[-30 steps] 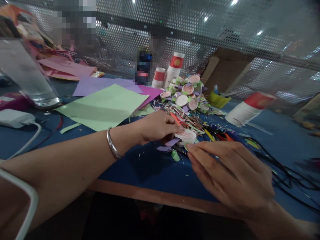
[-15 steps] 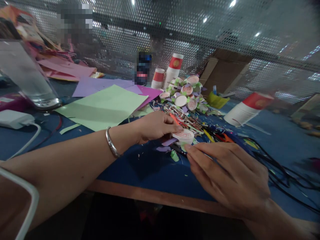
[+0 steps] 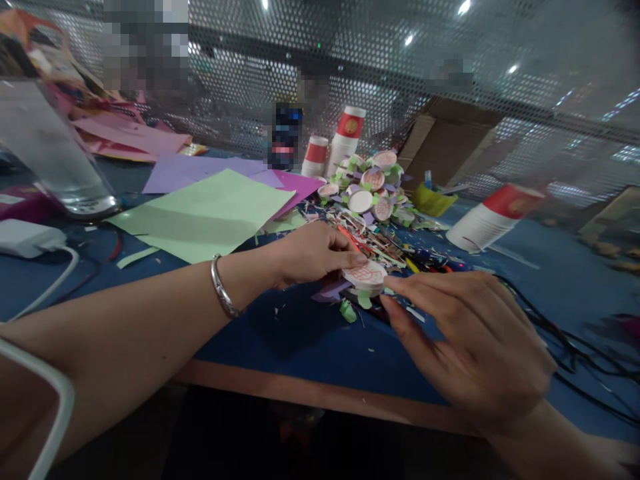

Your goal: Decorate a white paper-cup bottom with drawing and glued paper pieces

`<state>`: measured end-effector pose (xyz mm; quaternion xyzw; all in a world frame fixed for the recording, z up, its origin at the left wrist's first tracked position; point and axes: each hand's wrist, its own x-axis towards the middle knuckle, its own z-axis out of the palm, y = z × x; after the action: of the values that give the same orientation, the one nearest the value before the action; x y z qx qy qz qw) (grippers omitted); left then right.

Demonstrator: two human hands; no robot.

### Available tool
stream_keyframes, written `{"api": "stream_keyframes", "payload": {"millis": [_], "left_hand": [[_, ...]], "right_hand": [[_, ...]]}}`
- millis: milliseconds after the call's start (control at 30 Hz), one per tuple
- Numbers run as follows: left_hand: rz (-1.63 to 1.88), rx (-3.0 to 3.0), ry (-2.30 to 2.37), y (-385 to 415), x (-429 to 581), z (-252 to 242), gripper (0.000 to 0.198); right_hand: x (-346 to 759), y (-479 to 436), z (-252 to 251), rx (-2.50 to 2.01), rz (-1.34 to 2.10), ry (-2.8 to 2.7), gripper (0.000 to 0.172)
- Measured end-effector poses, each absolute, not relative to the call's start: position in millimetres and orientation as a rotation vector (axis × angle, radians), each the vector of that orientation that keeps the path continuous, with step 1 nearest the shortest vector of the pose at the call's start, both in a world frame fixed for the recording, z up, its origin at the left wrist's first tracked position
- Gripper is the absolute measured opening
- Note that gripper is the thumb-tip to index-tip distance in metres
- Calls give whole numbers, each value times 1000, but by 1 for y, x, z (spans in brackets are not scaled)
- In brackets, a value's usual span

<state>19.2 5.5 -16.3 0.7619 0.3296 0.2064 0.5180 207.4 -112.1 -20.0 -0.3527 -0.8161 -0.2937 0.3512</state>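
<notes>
My left hand (image 3: 317, 253) is closed on a small white cut-off paper cup base (image 3: 367, 273) with red lines drawn on its round top. A green paper tab (image 3: 365, 300) sticks out at its front, and purple paper (image 3: 333, 291) shows at its left. My right hand (image 3: 465, 340) is beside the cup base, with thumb and forefinger apart and the forefinger tip at its right edge. Whether that fingertip touches it, I cannot tell. A loose green scrap (image 3: 348, 311) lies on the table below.
Behind are piled similar cup bases (image 3: 361, 200) with paper tabs, amid paper scraps and pens. Paper cup stacks (image 3: 345, 137) stand farther back; another stack (image 3: 493, 217) tilts at right. Green paper (image 3: 210, 213), a glass of water (image 3: 60, 153) and black cables (image 3: 575, 347) lie around.
My right hand has shifted from the green front tab to the right edge of the cup base, its thumb and forefinger spreading apart. My left hand keeps its hold.
</notes>
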Motion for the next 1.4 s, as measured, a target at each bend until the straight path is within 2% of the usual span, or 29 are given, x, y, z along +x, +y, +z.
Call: {"api": "stream_keyframes", "payload": {"millis": [433,667,1000,1400], "left_hand": [[523,2036,793,1,19,-12,29],[647,2085,715,4,21,-13,27],[410,1936,525,16,12,-15,29],[421,1996,476,15,12,-11,28]], "right_hand": [[206,-109,-23,-995,-771,-2145,30],[207,-108,-25,-1018,-700,-2113,28],[218,-105,-24,-1051,-618,-2068,20],[218,-105,-24,-1014,-543,-2126,18]]}}
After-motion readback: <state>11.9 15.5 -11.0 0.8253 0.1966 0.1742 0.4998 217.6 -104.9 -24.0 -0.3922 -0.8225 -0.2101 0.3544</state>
